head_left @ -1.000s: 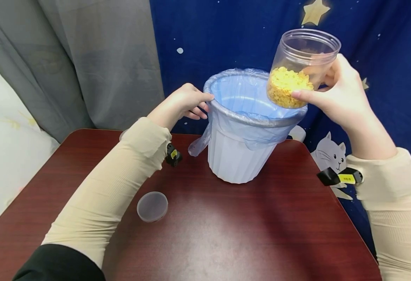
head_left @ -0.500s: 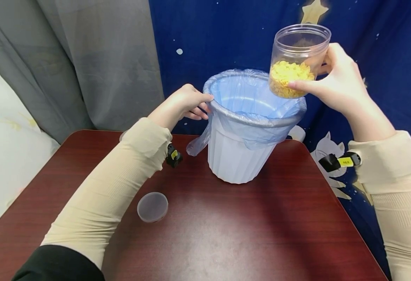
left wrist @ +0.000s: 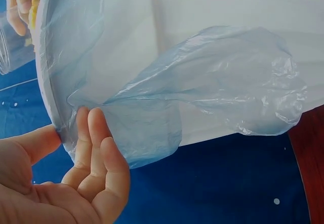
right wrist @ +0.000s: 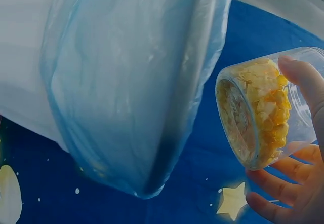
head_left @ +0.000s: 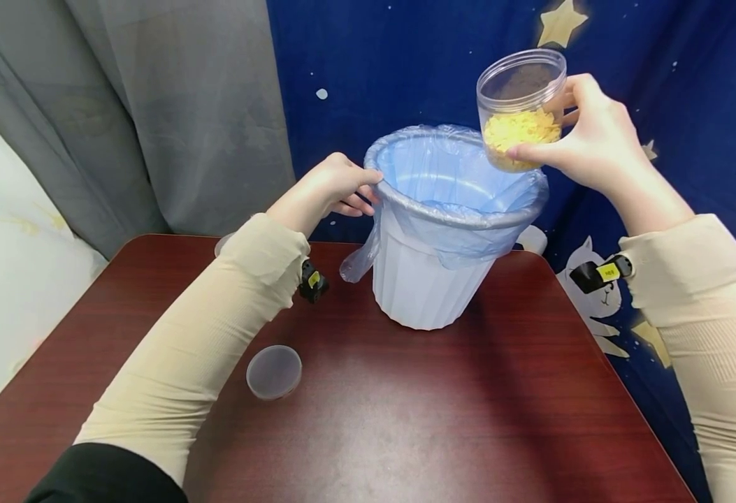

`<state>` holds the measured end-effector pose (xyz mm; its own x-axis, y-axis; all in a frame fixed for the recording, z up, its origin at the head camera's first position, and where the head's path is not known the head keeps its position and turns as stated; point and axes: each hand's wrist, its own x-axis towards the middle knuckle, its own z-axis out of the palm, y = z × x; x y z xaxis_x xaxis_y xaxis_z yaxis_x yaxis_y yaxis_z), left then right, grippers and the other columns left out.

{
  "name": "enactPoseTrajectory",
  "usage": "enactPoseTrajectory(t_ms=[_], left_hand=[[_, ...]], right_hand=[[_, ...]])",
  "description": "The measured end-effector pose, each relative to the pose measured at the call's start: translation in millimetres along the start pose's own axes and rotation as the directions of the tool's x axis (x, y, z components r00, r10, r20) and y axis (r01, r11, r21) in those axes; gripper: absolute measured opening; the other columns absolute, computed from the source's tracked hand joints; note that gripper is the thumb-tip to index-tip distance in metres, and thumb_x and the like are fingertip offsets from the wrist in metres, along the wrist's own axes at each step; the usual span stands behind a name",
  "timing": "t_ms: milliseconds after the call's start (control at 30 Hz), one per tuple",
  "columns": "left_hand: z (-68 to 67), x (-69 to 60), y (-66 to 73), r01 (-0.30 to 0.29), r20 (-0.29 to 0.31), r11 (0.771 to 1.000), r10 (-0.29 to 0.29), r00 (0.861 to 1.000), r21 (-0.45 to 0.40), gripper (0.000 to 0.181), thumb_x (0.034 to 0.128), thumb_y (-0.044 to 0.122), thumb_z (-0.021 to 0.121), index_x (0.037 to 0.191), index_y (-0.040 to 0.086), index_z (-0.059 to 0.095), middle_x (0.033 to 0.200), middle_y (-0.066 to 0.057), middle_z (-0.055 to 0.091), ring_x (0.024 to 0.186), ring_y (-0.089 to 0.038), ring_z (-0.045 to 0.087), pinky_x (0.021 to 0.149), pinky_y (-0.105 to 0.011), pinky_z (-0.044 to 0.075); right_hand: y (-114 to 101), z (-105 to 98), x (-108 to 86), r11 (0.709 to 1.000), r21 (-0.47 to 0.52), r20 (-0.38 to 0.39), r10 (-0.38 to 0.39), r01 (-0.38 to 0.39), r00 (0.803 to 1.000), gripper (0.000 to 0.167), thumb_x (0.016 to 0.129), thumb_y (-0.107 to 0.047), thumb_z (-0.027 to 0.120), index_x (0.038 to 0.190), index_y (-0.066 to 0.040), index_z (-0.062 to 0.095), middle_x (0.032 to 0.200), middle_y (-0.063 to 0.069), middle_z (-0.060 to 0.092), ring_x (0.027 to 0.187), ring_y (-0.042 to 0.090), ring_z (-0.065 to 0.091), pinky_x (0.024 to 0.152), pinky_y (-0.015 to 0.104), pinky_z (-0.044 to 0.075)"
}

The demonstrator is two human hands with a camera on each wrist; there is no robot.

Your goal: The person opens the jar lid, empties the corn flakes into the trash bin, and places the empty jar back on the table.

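A white trash can stands on the table, lined with a thin blue trash bag folded over its rim. My left hand grips the can's left rim, thumb on top and fingers against the bag outside, as the left wrist view also shows. A loose bunch of bag hangs beside those fingers. In my right hand is a clear open-topped jar, held round its side above the can's right rim. Yellow flakes fill its lower part. The jar tilts slightly left, its mouth still upward.
A clear round lid lies on the dark red table, nearer me than the can. Another clear round piece shows partly behind my left sleeve. Grey and blue star-patterned curtains hang behind the table.
My right hand has raised the jar and brought it left, over the can's right side; the jar now leans a little left. My left hand stays on the rim.
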<state>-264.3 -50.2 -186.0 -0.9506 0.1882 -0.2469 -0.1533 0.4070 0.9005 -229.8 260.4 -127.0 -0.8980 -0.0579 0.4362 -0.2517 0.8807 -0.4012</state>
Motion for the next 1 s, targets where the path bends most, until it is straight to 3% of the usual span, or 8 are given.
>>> enactPoseTrajectory(t_ms=[200,533,733,1000], left_hand=[[0.6,0.7,-0.2,-0.003,-0.004,1.000,0.003,1.000,0.000,0.043,0.0966,0.030,0.058,0.126,-0.001,0.052,0.096,-0.011,0.069,0.065,-0.017,0.068,0.064,-0.027,0.055],[0.2,1.0,-0.7,-0.010,-0.011,1.000,0.010,1.000,0.002,0.041,0.0969,0.030,0.057,0.124,0.000,0.052,0.094,-0.011,0.068,0.066,-0.017,0.068,0.064,-0.027,0.054],[1.5,0.9,-0.3,-0.011,-0.010,1.000,0.011,1.000,0.004,0.040,0.0968,0.031,0.057,0.123,0.000,0.052,0.095,-0.011,0.069,0.072,-0.020,0.069,0.064,-0.027,0.055],[1.8,1.2,0.5,-0.006,-0.011,1.000,0.006,1.000,0.004,0.040,0.0965,0.030,0.058,0.122,0.000,0.053,0.095,-0.011,0.069,0.069,-0.019,0.069,0.064,-0.028,0.054]], right_hand=[[4,2,4.9,0.998,-0.060,0.016,-0.008,0.009,1.000,0.088,0.075,-0.046,0.078,0.139,-0.004,0.034,0.143,0.016,0.042,0.129,0.035,0.041,0.095,0.060,0.034],[6,3,16.5,0.979,-0.202,0.025,-0.035,0.039,0.999,0.099,0.072,-0.054,0.077,0.144,-0.004,0.032,0.140,0.023,0.043,0.119,0.044,0.043,0.094,0.062,0.030],[11,6,19.2,0.956,-0.282,0.035,-0.074,0.081,0.997,0.096,0.073,-0.055,0.075,0.140,0.001,0.036,0.131,0.026,0.047,0.111,0.044,0.045,0.091,0.060,0.031],[11,11,23.8,0.920,-0.372,0.066,-0.108,0.125,0.992,0.094,0.073,-0.051,0.076,0.142,-0.001,0.035,0.127,0.029,0.047,0.109,0.048,0.044,0.089,0.060,0.030]])
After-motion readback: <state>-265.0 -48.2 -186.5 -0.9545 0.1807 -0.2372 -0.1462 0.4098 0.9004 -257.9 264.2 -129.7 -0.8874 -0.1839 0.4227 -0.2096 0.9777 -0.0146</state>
